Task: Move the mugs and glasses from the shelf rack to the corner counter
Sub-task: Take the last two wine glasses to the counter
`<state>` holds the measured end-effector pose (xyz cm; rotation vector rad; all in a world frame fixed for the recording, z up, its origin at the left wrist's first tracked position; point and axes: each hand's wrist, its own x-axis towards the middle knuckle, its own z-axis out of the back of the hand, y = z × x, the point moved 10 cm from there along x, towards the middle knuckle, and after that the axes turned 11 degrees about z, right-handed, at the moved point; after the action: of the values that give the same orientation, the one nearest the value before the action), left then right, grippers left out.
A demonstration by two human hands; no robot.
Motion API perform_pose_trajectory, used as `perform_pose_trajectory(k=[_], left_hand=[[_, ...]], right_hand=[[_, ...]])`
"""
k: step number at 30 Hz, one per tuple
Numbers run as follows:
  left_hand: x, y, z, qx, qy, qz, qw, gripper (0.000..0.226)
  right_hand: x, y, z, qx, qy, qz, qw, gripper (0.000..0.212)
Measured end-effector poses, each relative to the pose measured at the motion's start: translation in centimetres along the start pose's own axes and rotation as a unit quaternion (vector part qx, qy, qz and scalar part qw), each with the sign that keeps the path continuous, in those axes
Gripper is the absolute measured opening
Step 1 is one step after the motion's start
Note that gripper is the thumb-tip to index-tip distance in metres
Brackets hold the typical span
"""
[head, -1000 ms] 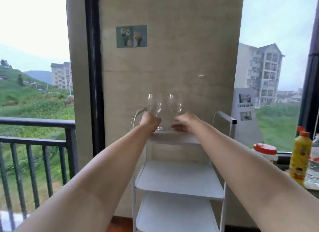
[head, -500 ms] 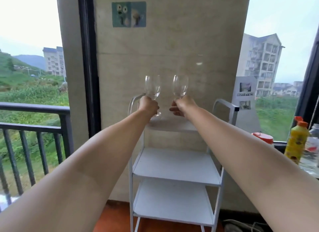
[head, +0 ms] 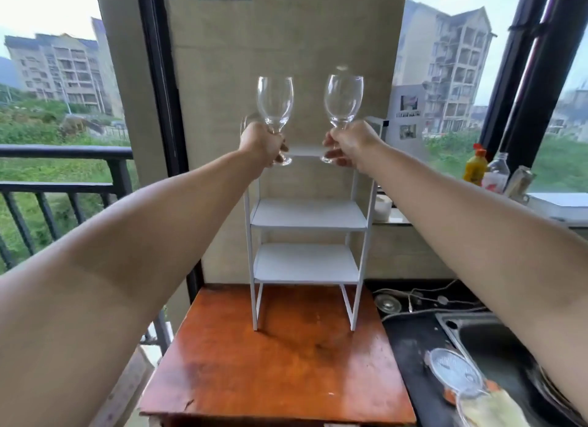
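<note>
The left hand (head: 262, 143) curls round the stem of the left glass (head: 275, 103); the right hand (head: 348, 142) grips the stem of the right glass (head: 343, 99) the same way. Both glasses stand upright, side by side and apart, held in the air in front of the top of the white rack (head: 307, 213). Both arms reach straight forward, nearly level. The rack stands on a wooden table (head: 280, 369), with a sink (head: 496, 340) at the right.
</note>
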<state>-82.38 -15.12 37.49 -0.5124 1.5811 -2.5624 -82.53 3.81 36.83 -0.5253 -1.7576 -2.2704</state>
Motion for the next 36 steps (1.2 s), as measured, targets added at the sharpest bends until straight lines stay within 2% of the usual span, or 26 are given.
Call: perform_pose_trajectory(k=[4,9,16,20,25,28,31,33,36], left_hand=[[-5.5,4.3,-2.4,-0.002,0.052,0.036,0.998,0.022],[-13.6,12.6,-8.4,0.030,0.132,0.113,0.984,0.019],[-25.7,22.2,-17.7,0.090,0.249,0.199,0.944,0.023],[-32.0,24.7,-22.7,0.143,0.297,0.209,0.921,0.021],[-41.4,23.5,-31.0,0.152,0.388,0.198,0.887,0.016],[-48.6,20.9,-36.6,0.154,0.453,0.184,0.859,0.016],[-56.5,18.1,-41.8,0.162,0.512,0.163,0.828,0.025],[-62.8,16.2,-45.5,0.186,0.552,0.127,0.803,0.024],[-70.5,13.1,-49.7,0.241,0.592,0.024,0.768,0.016]], right_hand=[[-6.9,-3.9,1.2,-0.025,-0.006,-0.057,0.998,0.023],[-17.1,-12.5,3.2,-0.053,-0.011,-0.165,0.985,0.020],[-32.5,-22.9,6.7,-0.059,-0.029,-0.289,0.955,0.028],[-40.6,-27.3,10.9,-0.027,-0.088,-0.371,0.924,0.031],[-51.6,-30.3,19.3,-0.020,-0.169,-0.450,0.877,0.021],[-59.0,-31.0,25.8,-0.019,-0.238,-0.487,0.840,0.026],[-66.4,-30.8,32.3,-0.031,-0.285,-0.501,0.817,0.022],[-72.2,-30.3,37.0,-0.047,-0.311,-0.517,0.796,0.017],[-79.5,-29.8,42.8,-0.060,-0.346,-0.531,0.771,0.012]])
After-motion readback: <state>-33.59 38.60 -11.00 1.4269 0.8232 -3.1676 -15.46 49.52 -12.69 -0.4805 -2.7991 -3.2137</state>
